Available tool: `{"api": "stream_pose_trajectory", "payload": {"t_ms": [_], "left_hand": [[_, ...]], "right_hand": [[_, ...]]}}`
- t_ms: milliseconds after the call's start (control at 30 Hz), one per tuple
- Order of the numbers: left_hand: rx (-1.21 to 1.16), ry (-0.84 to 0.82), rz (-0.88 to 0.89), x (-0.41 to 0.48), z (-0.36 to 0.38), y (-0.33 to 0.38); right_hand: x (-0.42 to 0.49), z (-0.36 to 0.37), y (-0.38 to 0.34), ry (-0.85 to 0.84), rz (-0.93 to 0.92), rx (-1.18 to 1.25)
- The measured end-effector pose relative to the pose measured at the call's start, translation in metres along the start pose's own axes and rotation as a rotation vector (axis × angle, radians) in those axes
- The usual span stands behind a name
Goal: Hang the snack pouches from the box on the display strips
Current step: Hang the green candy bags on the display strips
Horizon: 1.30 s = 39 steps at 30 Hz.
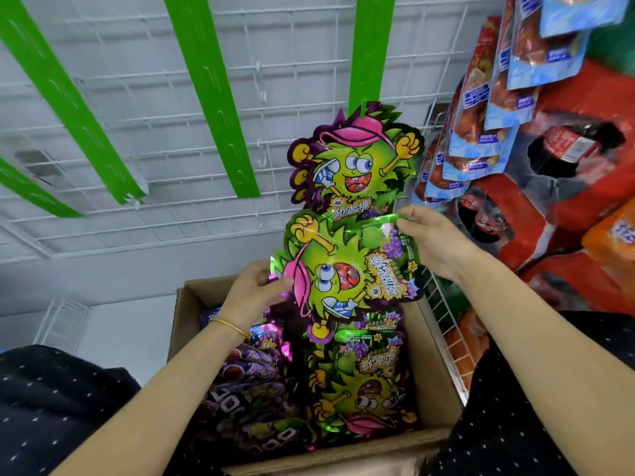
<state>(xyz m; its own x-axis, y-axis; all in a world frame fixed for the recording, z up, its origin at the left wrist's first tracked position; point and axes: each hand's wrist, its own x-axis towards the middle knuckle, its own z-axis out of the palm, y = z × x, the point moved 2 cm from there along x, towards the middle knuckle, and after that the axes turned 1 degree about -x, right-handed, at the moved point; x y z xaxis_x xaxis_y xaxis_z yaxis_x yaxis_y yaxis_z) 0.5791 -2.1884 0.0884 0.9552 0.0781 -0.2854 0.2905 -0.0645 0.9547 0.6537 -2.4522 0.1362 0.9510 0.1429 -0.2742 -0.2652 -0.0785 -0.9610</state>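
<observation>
1. Closest to me, the cardboard box (433,367) sits between my forearms, packed with spare pouches (362,389) so the next one is an easy reach.
2. My left hand (252,297) pinches the cap end of the held pouch (343,273) above the box; my right hand (433,239) pinches the opposite edge, keeping it flat.
3. It lies sideways just under the hung pouch (357,159) on the green strip (369,49), so I judge it needs turning cap-up before hooking.

Four display strips (213,97), one box (436,365) (one pouch (357,159) hung).
</observation>
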Motion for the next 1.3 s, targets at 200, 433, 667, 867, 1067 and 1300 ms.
{"api": "stream_pose_trajectory", "payload": {"t_ms": [200,433,667,867,1067,1300], "left_hand": [[0.072,0.169,0.169,0.006,-0.006,0.034],[0.289,0.211,0.544,0.009,0.015,0.130],[0.638,0.178,0.864,0.027,0.056,0.185],[0.291,0.182,0.764,0.058,0.069,0.226],[0.291,0.238,0.709,0.083,0.080,0.253],[0.511,0.182,0.704,0.087,0.090,0.269]], "right_hand": [[-0.002,0.002,0.003,0.187,0.087,-0.120],[-0.021,0.022,-0.074,0.434,-0.729,-0.748],[-0.003,0.043,-0.119,0.447,-0.823,-1.023],[0.016,0.009,-0.120,0.372,-0.570,-0.459],[0.032,-0.001,-0.138,0.426,-0.559,-0.446],[0.037,0.006,-0.159,0.563,-0.557,-0.583]]}}
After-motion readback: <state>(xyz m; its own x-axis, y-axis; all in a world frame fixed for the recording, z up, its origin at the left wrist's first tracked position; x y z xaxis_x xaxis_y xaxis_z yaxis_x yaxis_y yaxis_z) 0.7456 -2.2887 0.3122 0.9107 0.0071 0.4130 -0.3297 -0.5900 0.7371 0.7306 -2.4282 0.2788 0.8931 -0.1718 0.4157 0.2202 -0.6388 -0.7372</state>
